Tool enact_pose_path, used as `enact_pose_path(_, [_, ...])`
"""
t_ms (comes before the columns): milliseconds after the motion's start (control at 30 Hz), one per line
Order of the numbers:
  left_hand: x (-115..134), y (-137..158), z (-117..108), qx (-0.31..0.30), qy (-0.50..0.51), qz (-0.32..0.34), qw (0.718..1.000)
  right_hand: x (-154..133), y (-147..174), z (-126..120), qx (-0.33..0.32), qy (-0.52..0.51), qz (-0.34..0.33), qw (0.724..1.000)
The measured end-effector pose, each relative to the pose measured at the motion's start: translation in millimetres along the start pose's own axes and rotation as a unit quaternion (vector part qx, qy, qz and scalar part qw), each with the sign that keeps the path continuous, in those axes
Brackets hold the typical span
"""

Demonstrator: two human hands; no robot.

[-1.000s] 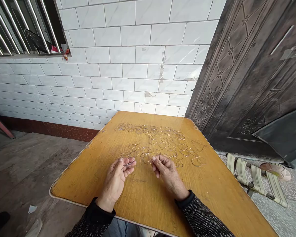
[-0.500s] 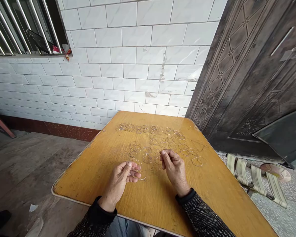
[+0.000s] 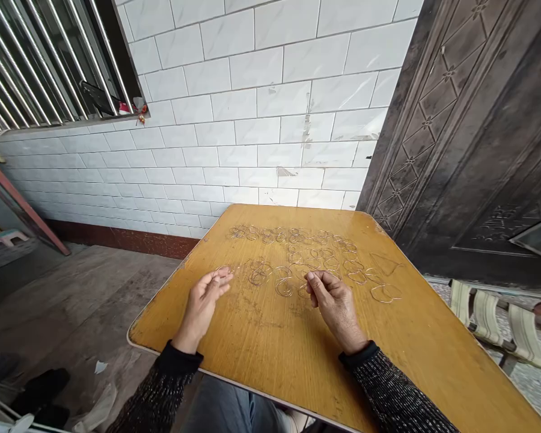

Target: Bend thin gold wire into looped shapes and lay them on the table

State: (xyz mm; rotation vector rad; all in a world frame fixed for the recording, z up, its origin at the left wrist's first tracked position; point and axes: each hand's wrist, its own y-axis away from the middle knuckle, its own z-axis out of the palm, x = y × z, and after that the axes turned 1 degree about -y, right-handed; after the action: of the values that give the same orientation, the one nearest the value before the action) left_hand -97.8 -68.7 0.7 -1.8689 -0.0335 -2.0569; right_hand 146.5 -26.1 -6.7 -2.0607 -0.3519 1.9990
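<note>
My left hand (image 3: 205,304) is raised over the left part of the wooden table (image 3: 270,349), thumb and fingers brought together. A faint strand of thin wire seems to show at its fingertips, though it is hard to make out. My right hand (image 3: 336,307) pinches a thin wire near the table's middle; its fingertips hide the pinched end. Just beyond the hands lie several loose coils of thin wire, among them a round coil (image 3: 284,281) between the hands and a tangled coil (image 3: 259,273) near my left fingertips.
More wire coils (image 3: 282,234) form a row across the far part of the table. A white tiled wall (image 3: 252,144) stands behind it, with a dark carved door (image 3: 469,180) at right. A striped folding seat (image 3: 491,316) stands beside the table's right edge.
My left hand has moved away from my right hand, left and farther up the table; the wire loop around its fingers no longer shows clearly. My right hand keeps its pinch. The view has turned slightly left.
</note>
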Motion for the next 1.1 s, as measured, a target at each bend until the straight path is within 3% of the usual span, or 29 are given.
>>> enact_pose_path(133, [0,-21,-31,0.001,-0.226,0.097,0.969,-3,1,-1,-0.009,0.022,-0.016,1.000])
enact_pose_path(367, [7,-12,-50,-0.094,-0.255,-0.013,0.962,1,2,-3,-0.020,0.047,-0.002,0.999])
enact_pose_path(467, [11,-14,-54,-0.100,-0.272,-0.020,0.957,5,2,-3,-0.028,0.049,-0.001,0.998])
enact_pose_path(600, [7,-24,-55,-0.076,-0.338,0.059,0.936,8,2,-3,-0.025,0.057,0.002,0.998])
enact_pose_path(700, [0,-33,-50,-0.121,-0.375,0.136,0.909,9,2,-3,-0.030,0.061,0.005,0.998])
enact_pose_path(800, [-4,-42,-45,-0.151,-0.410,0.160,0.885,9,2,-3,-0.033,0.061,0.006,0.998])
enact_pose_path(900, [-3,-50,-45,-0.126,-0.427,0.161,0.881,8,2,-3,-0.033,0.056,0.005,0.998])
enact_pose_path(1100, [15,-62,-53,-0.018,-0.425,0.142,0.894,7,2,-3,-0.043,0.052,0.009,0.998])
